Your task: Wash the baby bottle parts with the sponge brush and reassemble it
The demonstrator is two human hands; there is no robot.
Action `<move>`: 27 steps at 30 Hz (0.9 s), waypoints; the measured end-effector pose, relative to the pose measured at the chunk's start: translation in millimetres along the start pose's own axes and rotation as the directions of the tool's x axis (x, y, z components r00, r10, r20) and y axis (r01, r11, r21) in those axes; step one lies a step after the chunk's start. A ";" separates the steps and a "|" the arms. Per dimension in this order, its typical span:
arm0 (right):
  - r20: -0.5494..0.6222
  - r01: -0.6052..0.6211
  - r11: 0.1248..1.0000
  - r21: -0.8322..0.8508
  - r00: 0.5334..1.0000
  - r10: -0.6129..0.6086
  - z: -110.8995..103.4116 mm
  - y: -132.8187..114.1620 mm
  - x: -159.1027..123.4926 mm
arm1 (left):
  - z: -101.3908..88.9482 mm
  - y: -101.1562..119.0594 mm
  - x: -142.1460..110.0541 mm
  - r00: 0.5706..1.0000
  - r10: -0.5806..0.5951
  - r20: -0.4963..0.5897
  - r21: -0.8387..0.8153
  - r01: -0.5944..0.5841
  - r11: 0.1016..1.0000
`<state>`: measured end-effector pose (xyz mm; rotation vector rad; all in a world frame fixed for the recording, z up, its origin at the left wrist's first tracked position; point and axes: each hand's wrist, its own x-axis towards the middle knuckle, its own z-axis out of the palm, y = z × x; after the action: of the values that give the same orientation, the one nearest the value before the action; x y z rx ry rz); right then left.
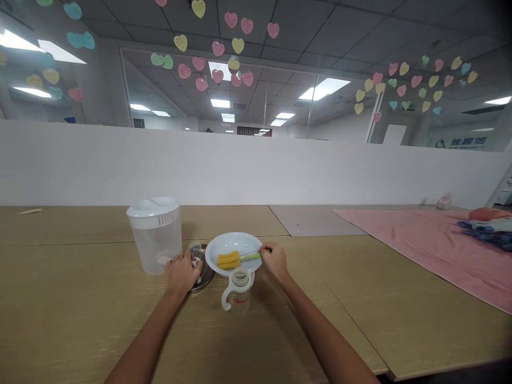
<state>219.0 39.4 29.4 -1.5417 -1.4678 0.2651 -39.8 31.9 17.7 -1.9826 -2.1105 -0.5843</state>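
My right hand (pixel 275 261) pinches the green handle of a sponge bottle brush (pixel 229 260). The brush's yellow head rests over a white bowl (pixel 212 246). My left hand (pixel 181 274) is closed at the edge of a round dark metal tray (pixel 207 276), beside small white and clear parts (pixel 196 262); my fingers partly hide what they grip. In front of the bowl stands a clear baby bottle (pixel 239 301), uncapped, with white side handles and red lettering. A lidded translucent pitcher (pixel 154 240) stands just behind my left hand.
A pink cloth (pixel 424 240) covers the table's right side, with folded orange, white and blue fabric (pixel 490 226) on it. A grey mat (pixel 316 220) lies at the back. The white wall (pixel 240 168) bounds the brown table (pixel 100 314).
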 end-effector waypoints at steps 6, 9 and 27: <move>0.009 0.003 1.000 0.004 1.000 -0.003 0.1 0.2 0.8 | 0.4 -1.2 1.2 0.999 -0.014 -0.051 -0.026 0.013 1.000; 0.010 0.014 1.000 0.005 1.000 -0.014 0.1 0.8 1.1 | 0.0 -1.4 1.4 0.998 0.010 -0.062 -0.002 -0.010 1.000; 0.005 0.017 1.000 0.006 1.000 -0.017 0.3 0.4 0.1 | 1.1 1.6 0.6 0.999 -0.023 0.039 0.035 0.022 0.999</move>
<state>219.0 39.6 29.0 -1.5247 -1.4821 0.2632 -38.1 32.9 17.2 -1.9702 -2.1536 -0.5125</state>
